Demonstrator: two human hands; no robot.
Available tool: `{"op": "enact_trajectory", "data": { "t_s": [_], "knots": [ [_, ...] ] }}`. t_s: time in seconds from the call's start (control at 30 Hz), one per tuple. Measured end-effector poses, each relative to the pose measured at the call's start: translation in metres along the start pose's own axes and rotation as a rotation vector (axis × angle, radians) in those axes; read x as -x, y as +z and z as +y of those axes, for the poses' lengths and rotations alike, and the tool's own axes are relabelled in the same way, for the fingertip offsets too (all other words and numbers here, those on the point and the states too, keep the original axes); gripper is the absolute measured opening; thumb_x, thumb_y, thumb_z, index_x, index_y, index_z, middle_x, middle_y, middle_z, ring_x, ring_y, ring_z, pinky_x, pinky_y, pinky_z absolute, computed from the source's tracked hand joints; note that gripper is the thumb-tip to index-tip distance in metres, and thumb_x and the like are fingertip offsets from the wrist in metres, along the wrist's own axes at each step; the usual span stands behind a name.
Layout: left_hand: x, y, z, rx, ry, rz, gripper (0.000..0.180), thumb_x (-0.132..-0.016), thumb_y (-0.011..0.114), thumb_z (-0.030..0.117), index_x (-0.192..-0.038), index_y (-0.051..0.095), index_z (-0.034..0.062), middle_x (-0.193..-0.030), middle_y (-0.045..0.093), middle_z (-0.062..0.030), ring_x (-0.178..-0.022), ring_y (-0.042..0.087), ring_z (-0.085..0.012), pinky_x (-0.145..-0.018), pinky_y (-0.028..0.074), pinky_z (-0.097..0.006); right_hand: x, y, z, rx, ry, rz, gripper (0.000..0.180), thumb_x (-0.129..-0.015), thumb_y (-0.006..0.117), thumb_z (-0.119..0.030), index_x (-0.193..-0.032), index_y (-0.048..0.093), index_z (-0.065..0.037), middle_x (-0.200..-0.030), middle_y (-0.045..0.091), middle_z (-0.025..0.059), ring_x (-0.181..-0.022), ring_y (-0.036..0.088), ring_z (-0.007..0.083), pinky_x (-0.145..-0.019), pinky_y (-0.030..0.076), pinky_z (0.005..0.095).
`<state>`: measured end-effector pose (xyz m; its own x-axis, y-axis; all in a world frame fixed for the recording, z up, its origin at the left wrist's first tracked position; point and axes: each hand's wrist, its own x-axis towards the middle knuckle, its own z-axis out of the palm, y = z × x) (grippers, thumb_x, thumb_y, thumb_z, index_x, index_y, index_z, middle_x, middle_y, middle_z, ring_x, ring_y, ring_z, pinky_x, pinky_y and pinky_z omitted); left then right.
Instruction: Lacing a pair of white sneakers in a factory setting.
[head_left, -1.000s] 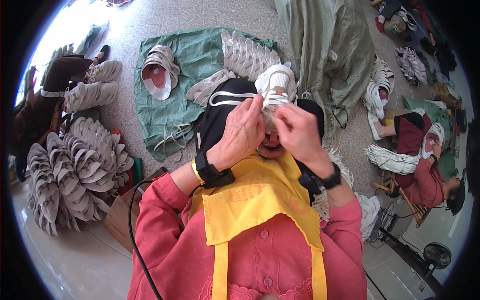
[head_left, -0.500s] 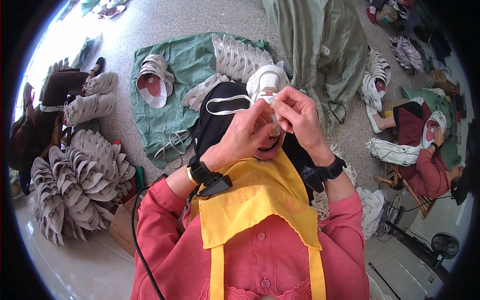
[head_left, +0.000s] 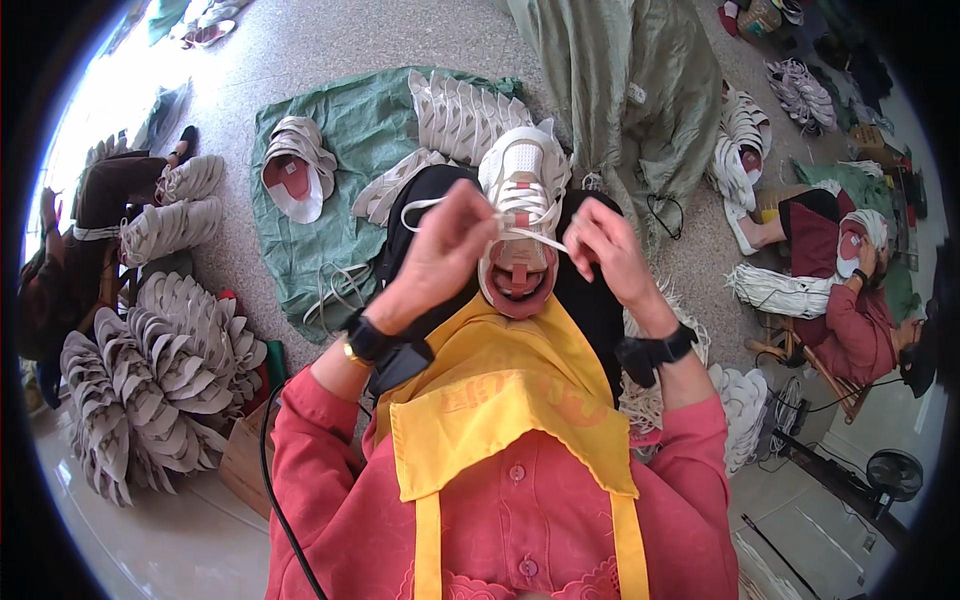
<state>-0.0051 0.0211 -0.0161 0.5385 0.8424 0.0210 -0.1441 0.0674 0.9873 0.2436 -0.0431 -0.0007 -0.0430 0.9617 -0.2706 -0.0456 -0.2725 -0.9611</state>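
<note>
A white and pale beige shoe upper [head_left: 521,160] with pinkish parts lies between my thighs, its toe pointing away from me. White shoelace [head_left: 540,238] crosses it in rows, and one length stretches over the opening between my hands. My left hand [head_left: 450,245] is at the upper's left edge, thumb and fingers pinched on the lace. A loop of lace sticks out to the left behind it. My right hand [head_left: 607,248] is right of the upper, its fingertips closed on the lace's other stretch.
A green sheet [head_left: 345,110] bears a stack of uppers [head_left: 298,165] and a row of white ones [head_left: 465,115]. Grey-white pieces [head_left: 150,380] are piled at left. A large grey-green sack [head_left: 640,90] stands ahead. Another person [head_left: 850,320] sits at right holding an upper.
My hands have moved apart from above the upper, left hand leftward and right hand slightly down, drawing the lace out between them. The upper's laced front and opening now show.
</note>
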Motion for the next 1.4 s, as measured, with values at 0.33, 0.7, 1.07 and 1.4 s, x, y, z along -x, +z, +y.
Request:
{"op": "enact_trajectory", "data": {
  "t_s": [0.33,0.7,1.07,1.4],
  "knots": [
    [0.060,-0.158,0.058,-0.062,-0.030,0.405,0.016,-0.102,0.065,0.018,-0.091,0.062,0.0059,-0.081,0.059,0.0028,-0.071,0.051,-0.0046,-0.067,0.040,-0.021,0.100,-0.115,0.010,-0.080,0.126,0.268,0.021,-0.107,0.053,-0.018,-0.089,0.054,-0.006,-0.075,0.058,0.0020,-0.053,0.049,0.0051,-0.045,0.040,0.0209],
    [-0.006,-0.022,0.017,-0.891,0.230,0.116,0.023,-0.088,0.074,0.006,-0.107,0.062,0.0021,-0.091,0.066,-0.0079,-0.084,0.062,-0.0174,-0.071,0.049,-0.032,0.023,-0.011,-0.001,0.521,-0.169,0.205,0.025,-0.092,0.074,-0.003,-0.116,0.068,0.000,-0.102,0.075,0.0036,-0.058,0.052,-0.0016,-0.050,0.040,0.0188],
    [-0.022,-0.041,0.026,-0.112,-0.257,-0.354,0.017,-0.100,0.068,0.017,-0.094,0.062,0.0025,-0.097,0.065,-0.0022,-0.087,0.057,-0.0087,-0.080,0.048,-0.027,0.028,0.005,-0.002,0.449,0.010,0.112,0.010,-0.098,0.071,-0.012,-0.097,0.070,-0.001,-0.076,0.066,-0.0029,-0.054,0.053,0.0003,-0.046,0.040,0.0193],
    [-0.028,-0.043,0.010,0.232,-0.288,-0.328,0.024,-0.105,0.058,0.027,-0.089,0.054,0.0089,-0.105,0.061,-0.0010,-0.101,0.052,-0.0119,-0.094,0.041,-0.028,0.032,-0.016,-0.001,0.262,0.045,0.052,0.015,-0.097,0.069,-0.010,-0.085,0.065,-0.002,-0.071,0.058,-0.0059,-0.062,0.051,-0.0003,-0.054,0.039,0.0181]
  ]
}}
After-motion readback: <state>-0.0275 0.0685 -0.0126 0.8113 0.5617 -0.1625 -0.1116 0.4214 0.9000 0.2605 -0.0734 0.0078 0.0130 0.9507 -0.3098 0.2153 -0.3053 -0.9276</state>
